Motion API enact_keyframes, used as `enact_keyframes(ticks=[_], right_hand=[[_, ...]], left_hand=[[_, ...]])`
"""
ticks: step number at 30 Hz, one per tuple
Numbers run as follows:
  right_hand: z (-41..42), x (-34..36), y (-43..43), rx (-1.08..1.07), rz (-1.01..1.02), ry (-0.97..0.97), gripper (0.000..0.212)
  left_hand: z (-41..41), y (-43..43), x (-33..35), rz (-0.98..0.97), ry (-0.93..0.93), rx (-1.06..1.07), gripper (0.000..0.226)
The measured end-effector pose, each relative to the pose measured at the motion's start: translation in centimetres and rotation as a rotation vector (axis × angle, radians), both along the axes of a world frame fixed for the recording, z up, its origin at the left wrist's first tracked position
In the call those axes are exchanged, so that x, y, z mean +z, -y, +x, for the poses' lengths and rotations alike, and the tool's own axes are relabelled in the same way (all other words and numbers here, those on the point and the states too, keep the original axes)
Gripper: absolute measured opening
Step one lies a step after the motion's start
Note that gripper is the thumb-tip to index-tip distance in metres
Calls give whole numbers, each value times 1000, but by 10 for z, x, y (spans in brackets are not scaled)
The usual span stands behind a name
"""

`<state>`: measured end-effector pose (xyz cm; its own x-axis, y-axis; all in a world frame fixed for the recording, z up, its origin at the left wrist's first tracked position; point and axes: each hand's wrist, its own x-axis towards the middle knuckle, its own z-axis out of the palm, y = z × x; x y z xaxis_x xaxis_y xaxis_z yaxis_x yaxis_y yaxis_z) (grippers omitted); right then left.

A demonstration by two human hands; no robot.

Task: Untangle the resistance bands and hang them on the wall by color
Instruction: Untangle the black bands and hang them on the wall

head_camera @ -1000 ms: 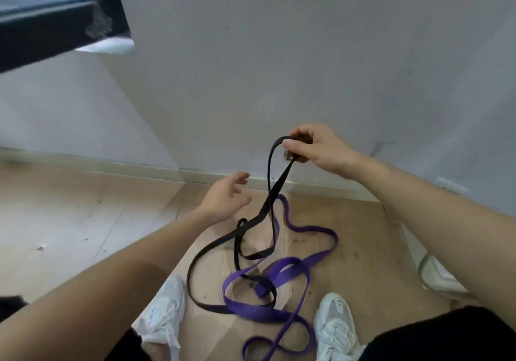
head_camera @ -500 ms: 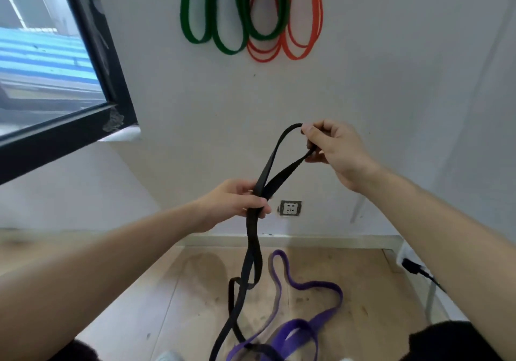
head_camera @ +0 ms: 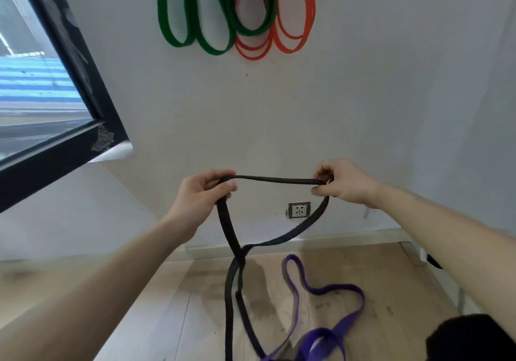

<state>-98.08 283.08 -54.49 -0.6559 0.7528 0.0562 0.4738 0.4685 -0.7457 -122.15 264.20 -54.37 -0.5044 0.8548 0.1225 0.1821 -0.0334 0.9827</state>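
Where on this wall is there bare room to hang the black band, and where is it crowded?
Bare wall lies right of the orange bands, and between the green bands and the window frame. A wide bare stretch runs below those loops down to the black band between left hand and right hand. It is crowded where green and orange loops overlap.

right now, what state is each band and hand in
left hand, gripping the black band
right hand, pinching the black band
black band, stretched between both hands, crossing itself below
purple band, lying loose on the floor
green bands, hanging on the wall
orange bands, hanging beside the green
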Motion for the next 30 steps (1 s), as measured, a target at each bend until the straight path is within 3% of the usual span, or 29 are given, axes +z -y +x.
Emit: enact_keyframes(ticks=[2,5,9,13,17,22,26,30], right_hand=[[-5,-2,5,75,78,142,9],[-16,-2,14,125,115,188,13],[-27,1,27,132,-86,-20,13],[-27,14,38,125,-242,-332,15],[-24,26,41,105,-323,-530,34],[-18,38,45,140,-343,-580,17],[-17,45,52,173,-340,-620,18],[-16,49,54,176,-305,-652,15]], left_hand=[[-4,4,5,53,-12,32,16],[-7,8,16,163,-31,100,16],[-10,8,26,245,-41,154,16],[-13,7,6,75,-49,87,16],[-10,7,-16,-93,-155,-50,18],[2,6,-30,-244,-249,-298,23],[19,-2,-39,-286,-319,-397,24],[41,-10,-41,-276,-235,-440,23]])
